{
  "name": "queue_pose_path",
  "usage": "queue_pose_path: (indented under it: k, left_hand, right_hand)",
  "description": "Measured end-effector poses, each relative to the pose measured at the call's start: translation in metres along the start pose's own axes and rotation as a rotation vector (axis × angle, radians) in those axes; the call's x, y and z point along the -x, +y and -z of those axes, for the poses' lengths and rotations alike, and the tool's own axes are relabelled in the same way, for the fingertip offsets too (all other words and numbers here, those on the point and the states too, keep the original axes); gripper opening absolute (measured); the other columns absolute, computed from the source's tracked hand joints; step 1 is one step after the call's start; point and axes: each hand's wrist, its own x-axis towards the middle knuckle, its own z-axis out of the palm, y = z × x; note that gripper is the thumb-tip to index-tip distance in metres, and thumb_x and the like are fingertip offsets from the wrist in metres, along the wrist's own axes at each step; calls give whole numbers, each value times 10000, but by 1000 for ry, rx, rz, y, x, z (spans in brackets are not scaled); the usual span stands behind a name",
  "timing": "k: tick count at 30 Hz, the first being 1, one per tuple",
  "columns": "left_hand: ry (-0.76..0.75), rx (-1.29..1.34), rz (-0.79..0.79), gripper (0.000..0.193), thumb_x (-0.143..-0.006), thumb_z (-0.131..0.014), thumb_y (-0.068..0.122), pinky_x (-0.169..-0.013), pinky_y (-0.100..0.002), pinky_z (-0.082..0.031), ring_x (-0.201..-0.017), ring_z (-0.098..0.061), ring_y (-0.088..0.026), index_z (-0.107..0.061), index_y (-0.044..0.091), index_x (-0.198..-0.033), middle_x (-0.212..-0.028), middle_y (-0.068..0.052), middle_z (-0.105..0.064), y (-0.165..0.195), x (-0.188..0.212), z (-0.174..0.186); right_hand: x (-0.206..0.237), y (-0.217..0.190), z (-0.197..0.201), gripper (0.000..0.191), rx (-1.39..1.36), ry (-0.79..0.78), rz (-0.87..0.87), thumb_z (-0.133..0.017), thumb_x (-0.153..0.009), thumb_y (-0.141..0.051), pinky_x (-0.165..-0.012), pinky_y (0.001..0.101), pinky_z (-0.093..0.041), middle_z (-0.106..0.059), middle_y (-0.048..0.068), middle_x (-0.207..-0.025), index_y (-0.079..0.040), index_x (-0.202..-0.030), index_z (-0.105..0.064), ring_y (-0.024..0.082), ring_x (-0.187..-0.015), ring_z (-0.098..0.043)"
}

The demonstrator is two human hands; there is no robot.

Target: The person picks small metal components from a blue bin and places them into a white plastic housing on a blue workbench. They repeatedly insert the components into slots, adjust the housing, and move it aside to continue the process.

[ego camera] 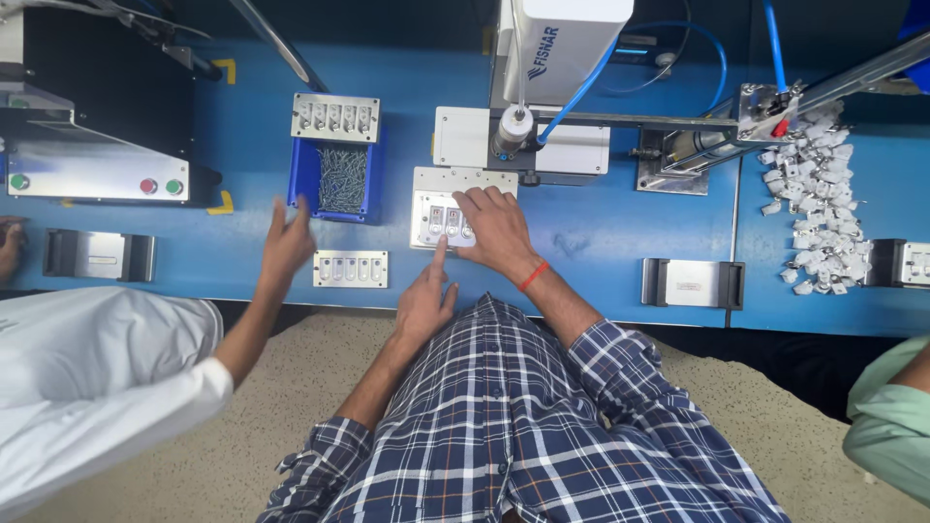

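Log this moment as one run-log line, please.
left hand: index fingertip on grey metal fixture plate | right hand: fingers resting on plate's small white parts | co-worker's hand: near blue screw bin

Over the fixture plate (463,208): the dispenser head (511,131) and its blue hose (581,92) hang just behind, closing that side.
Left of the plate: bare worktop (242,145), but a co-worker's hand (289,242) reaches in between the blue screw bin (341,179) and the small slotted plate (351,268).
Right of the plate: open worktop as far as the metal holder (694,283).
Far right: a heap of white parts (821,208) fills the surface.
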Motion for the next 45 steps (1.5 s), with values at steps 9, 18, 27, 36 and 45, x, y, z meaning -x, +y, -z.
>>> queue_pose_path:
  k: [9,18,27,36,45]
  left_hand:
    - [7,-25,96,969,-923,-663,173,-730,-471,-585,-857,-698,-361,-22,113,-1647,-1037,-197,-673,8,-8,-14]
    - [18,-27,158,978,-942,-656,192,-760,-480,-598,-867,-708,-365,20,111,-1644,-1052,-210,-688,11,-6,-28]
    - [-47,-48,210,947,-955,-621,181,-696,-457,-591,-819,-720,-341,39,152,-1633,-1025,-221,-694,20,-12,-22]
    - [2,7,186,948,-938,-661,204,-685,-437,-567,-733,-712,-319,-43,102,-1650,-834,-137,-735,29,-7,-27]
    - [201,200,542,998,-933,-658,182,-591,-375,-575,-681,-697,-237,37,23,-1632,-968,-93,-739,20,36,-32]
  right_hand:
    - [-9,14,2,834,29,-56,28,-932,-567,-358,-880,441,-460,-642,91,-1118,-28,-1278,-646,294,-1081,-580]
    - [-9,10,0,878,74,-71,43,-954,-559,-346,-872,436,-451,-624,95,-1140,-10,-1304,-633,284,-1084,-578]
    - [9,46,10,1054,-53,-86,133,-922,-579,-573,-1039,495,-395,-586,167,-1252,-20,-1409,-582,363,-1213,-517]
    - [44,106,9,804,-150,111,76,-880,-674,-555,-1066,515,-368,-611,177,-1328,-131,-1329,-687,388,-1237,-507]
    - [-37,218,65,442,-731,653,-387,-619,-983,-44,-992,328,-493,-587,101,-1231,-88,-1423,-604,230,-1105,-595]
